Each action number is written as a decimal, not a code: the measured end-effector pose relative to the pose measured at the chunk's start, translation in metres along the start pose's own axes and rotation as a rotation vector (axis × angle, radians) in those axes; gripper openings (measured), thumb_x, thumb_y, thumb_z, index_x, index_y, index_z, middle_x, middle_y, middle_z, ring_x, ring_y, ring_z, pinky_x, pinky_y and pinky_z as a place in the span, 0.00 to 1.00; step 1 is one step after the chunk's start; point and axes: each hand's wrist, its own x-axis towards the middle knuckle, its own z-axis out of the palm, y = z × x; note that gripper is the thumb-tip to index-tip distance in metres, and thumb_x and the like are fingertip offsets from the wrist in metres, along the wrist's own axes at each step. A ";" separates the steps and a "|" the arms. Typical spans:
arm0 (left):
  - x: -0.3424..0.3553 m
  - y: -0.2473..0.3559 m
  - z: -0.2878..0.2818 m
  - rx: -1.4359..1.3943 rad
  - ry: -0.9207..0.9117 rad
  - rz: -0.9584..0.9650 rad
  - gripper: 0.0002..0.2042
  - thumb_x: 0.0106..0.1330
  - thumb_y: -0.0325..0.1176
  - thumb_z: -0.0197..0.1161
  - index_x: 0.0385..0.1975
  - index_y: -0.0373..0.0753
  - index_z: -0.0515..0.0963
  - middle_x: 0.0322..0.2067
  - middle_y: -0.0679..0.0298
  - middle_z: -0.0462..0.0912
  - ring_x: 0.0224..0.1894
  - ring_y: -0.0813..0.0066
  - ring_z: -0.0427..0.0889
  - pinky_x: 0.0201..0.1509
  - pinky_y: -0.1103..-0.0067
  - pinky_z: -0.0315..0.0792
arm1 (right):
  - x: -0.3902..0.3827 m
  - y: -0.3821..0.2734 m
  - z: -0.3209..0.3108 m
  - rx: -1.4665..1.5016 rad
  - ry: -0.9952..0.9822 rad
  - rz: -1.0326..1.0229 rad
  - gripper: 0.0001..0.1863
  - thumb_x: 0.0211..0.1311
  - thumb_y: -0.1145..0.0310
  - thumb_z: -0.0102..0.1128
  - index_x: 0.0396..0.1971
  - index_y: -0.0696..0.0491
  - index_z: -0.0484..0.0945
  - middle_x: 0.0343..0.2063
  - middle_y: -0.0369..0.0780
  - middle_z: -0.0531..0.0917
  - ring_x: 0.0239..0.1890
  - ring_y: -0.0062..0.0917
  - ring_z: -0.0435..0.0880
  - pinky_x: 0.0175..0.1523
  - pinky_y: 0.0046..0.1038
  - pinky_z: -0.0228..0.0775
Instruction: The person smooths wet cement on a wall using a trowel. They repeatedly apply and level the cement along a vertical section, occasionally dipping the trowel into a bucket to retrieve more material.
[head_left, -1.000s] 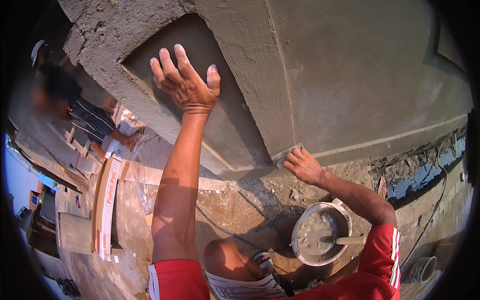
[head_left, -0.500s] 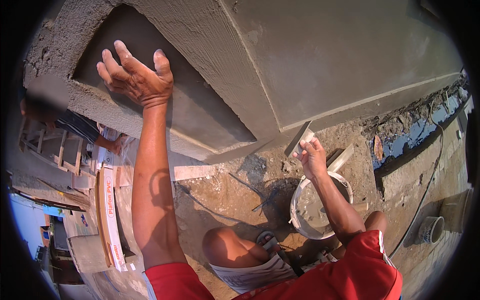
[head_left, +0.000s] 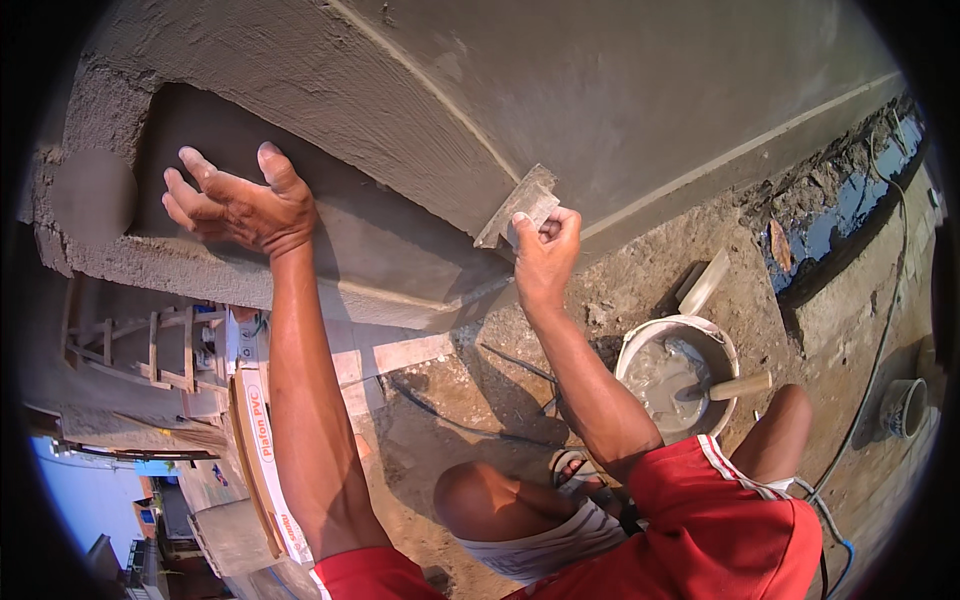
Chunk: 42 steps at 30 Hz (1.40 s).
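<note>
My left hand (head_left: 240,205), whitish at the fingertips, is open with bent, spread fingers over the dark smooth recess (head_left: 360,235) in the rough grey plastered wall (head_left: 250,55); whether the fingertips touch it is unclear. My right hand (head_left: 545,250) grips a flat, mortar-coated scraper (head_left: 518,203) against the plastered band beside the recess's lower right part, close to a raised ridge line (head_left: 430,85). Right of that ridge is a wide smoother grey face (head_left: 650,80). Below my right forearm a pale bucket (head_left: 632,350) holds wet grey mortar with a handled tool in it.
Loose rubble covers the ground. At right are a dark wet trench (head_left: 850,205), a long cable (head_left: 882,340) and a small bucket (head_left: 903,408). A wooden board (head_left: 702,283) lies behind the mortar bucket. At left are long boxed strips (head_left: 268,450) and a wooden frame (head_left: 155,345).
My right hand has lifted the scraper from the bottom edge and moved it up-left onto the band. My left hand sits further left in view. The co-worker seen earlier at left is no longer clearly visible.
</note>
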 end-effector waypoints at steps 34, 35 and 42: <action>-0.001 0.000 0.006 0.042 0.107 -0.068 0.39 0.59 0.52 0.51 0.69 0.38 0.56 0.67 0.46 0.53 0.71 0.45 0.49 0.71 0.52 0.48 | 0.076 -0.005 -0.165 -0.415 -0.375 0.426 0.17 0.69 0.80 0.50 0.57 0.60 0.72 0.46 0.43 0.82 0.43 0.23 0.82 0.46 0.25 0.77; 0.000 0.007 -0.003 0.047 0.034 -0.091 0.39 0.59 0.52 0.50 0.69 0.38 0.56 0.67 0.46 0.54 0.71 0.44 0.48 0.71 0.52 0.47 | 0.076 0.002 -0.166 -0.447 -0.385 0.431 0.17 0.69 0.80 0.49 0.56 0.61 0.72 0.45 0.43 0.83 0.43 0.23 0.82 0.45 0.25 0.77; -0.002 0.005 0.001 0.027 0.084 -0.070 0.38 0.60 0.53 0.49 0.69 0.39 0.56 0.67 0.46 0.54 0.71 0.45 0.49 0.71 0.52 0.48 | 0.079 0.022 -0.155 -0.415 -0.387 0.466 0.14 0.69 0.79 0.51 0.52 0.60 0.75 0.40 0.41 0.83 0.39 0.22 0.83 0.42 0.24 0.78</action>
